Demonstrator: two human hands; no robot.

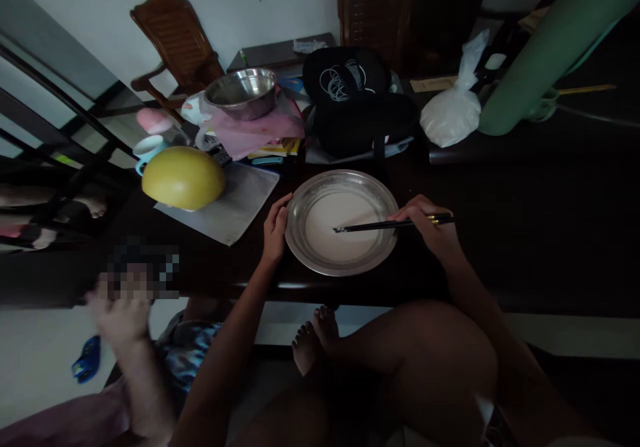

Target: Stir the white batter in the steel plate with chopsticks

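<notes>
The right hand [436,232] grips black chopsticks [367,225], tips at the milky white mixture [333,210] inside a stainless-steel basin [299,230]; the left hand [275,232] curves against the basin's left rim, whether gripping I cannot tell; the basin sits on the dark table [525,234], a yellow pomelo [183,177] to its left

Dark, glossy table [530,240], across the middle of the frame | centre: a shallow metal basin [341,268] stands on it | left of centre: a flat grey sheet [243,200] lies there | upper right: a raised dark slab [510,154] | upper centre: a black bag [355,127], its underside hard to see
</notes>
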